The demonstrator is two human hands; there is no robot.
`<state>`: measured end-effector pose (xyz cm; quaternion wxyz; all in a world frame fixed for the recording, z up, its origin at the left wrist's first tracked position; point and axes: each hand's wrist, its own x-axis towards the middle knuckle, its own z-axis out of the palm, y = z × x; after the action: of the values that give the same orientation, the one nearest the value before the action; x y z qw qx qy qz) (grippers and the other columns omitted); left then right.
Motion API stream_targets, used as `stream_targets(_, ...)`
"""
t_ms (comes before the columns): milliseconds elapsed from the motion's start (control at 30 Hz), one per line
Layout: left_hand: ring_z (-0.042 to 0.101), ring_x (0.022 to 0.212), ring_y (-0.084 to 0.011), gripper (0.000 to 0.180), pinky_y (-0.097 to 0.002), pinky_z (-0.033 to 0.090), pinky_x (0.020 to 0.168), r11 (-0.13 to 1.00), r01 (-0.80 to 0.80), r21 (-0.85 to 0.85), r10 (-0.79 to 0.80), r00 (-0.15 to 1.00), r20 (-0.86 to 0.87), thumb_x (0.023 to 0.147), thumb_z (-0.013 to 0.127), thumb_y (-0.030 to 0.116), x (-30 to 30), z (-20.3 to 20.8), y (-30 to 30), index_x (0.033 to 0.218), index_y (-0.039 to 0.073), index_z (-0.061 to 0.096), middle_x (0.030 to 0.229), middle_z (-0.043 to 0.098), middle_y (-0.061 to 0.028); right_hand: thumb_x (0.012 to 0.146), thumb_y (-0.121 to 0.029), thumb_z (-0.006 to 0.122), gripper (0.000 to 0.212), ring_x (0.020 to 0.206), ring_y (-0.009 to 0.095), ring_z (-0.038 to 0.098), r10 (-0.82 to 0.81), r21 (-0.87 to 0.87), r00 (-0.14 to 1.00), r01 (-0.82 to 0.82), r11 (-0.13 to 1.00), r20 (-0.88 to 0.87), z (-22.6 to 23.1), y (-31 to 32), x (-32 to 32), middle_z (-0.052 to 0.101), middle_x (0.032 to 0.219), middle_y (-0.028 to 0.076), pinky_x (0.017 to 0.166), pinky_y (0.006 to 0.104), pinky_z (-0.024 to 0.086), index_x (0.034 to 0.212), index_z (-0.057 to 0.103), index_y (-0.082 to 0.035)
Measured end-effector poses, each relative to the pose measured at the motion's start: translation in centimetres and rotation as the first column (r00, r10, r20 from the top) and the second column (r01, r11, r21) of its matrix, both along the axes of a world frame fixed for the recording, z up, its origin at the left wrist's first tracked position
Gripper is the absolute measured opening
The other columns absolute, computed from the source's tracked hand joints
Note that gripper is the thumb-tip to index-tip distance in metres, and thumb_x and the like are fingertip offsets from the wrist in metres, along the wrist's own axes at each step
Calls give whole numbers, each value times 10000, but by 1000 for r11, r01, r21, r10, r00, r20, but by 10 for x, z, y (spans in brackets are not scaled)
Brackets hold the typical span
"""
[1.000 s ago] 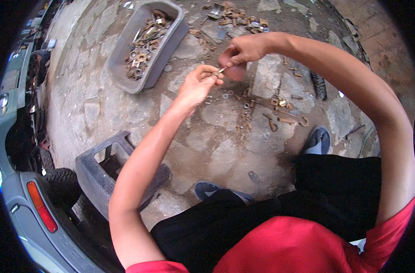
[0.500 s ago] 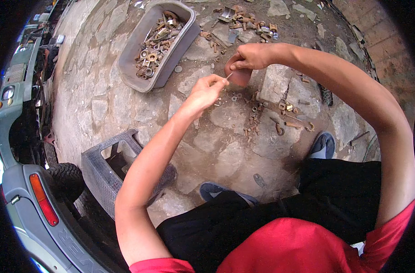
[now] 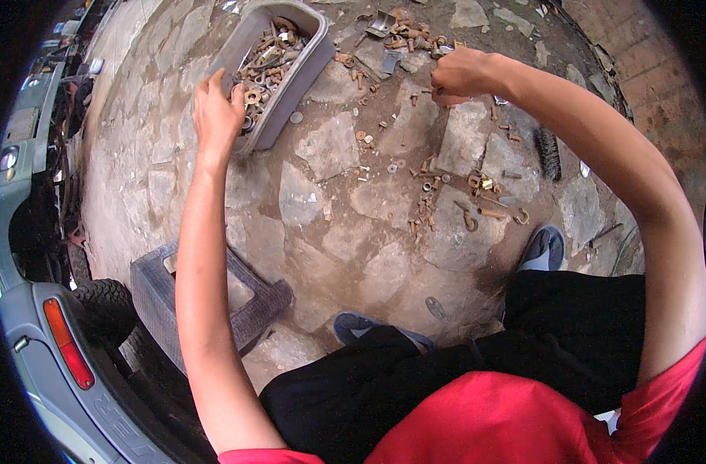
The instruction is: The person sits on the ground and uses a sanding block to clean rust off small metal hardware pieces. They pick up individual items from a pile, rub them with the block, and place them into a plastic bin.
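Note:
My left hand [image 3: 220, 112] is over the near-left side of a grey plastic tub [image 3: 297, 81], its thumb and fingers apart and nothing visible between them. Some fingertips are hidden against the rim. Inside the tub lies a heap of rusty bolts, nuts and fittings [image 3: 272, 73]. My right hand [image 3: 465, 76] is closed above the stone floor, beside a pile of rusty hardware [image 3: 415, 37]. A reddish-brown edge [image 3: 449, 100] shows under its fingers, the piece mostly hidden by the hand.
Loose bolts and nuts [image 3: 426, 193], a hook [image 3: 521, 216] and a black brush [image 3: 548, 155] lie on uneven stone paving. A dark plastic stool [image 3: 260, 305] stands by my left arm. A grey vehicle [image 3: 40, 348] with a red-orange tail light is at far left.
My left hand has left the reddish-brown piece and moved left to the tub. My right hand has moved right and slightly farther away, the piece now mostly out of sight beneath it.

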<state>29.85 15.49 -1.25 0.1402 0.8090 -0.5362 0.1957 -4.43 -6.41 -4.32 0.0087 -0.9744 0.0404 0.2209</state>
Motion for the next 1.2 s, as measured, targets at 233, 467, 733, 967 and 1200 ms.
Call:
stream_targets(233,605,899,-290,207,-403,471,794,777,621,103,-607,782,-140,811,633,70,-102,-31,14,1017,56,639,959,633,-113,826,-272,555,292,679,405,639,-81,12,987,84,996,-138,-4,-3,1,640,678,202,608,486,505,707,650,-23)
stream_targets(467,575,1043,-309,256,-439,469,880,601,672,433,-474,735,-485,857,640,163,-174,-93,40,1102,93,614,1055,596,-105,934,-310,505,367,773,406,655,-85,40,994,87,995,-62,5,16,13,663,763,210,708,514,513,844,666,7)
stream_targets(733,573,1045,-298,239,-429,462,877,547,703,454,-523,711,-470,832,658,155,-192,-112,23,1059,98,605,1035,586,-94,883,-224,531,255,868,371,669,-97,32,983,103,994,-155,4,19,0,693,911,181,746,480,528,920,706,-43)
stream_targets(967,557,1052,-270,274,-408,442,867,496,709,502,-570,701,-427,804,650,121,-184,-123,22,1073,112,601,1039,581,-78,818,-162,591,197,870,357,674,-81,34,976,90,995,-201,7,14,-9,706,931,172,731,465,532,914,731,-61)
stream_targets(1200,547,1076,-286,277,-420,434,884,493,695,524,-568,713,-412,810,645,122,-187,-122,18,1081,99,591,1070,581,-84,911,-279,525,305,781,408,650,-111,61,990,116,991,-89,1,6,-13,671,789,204,706,498,510,862,672,-16)
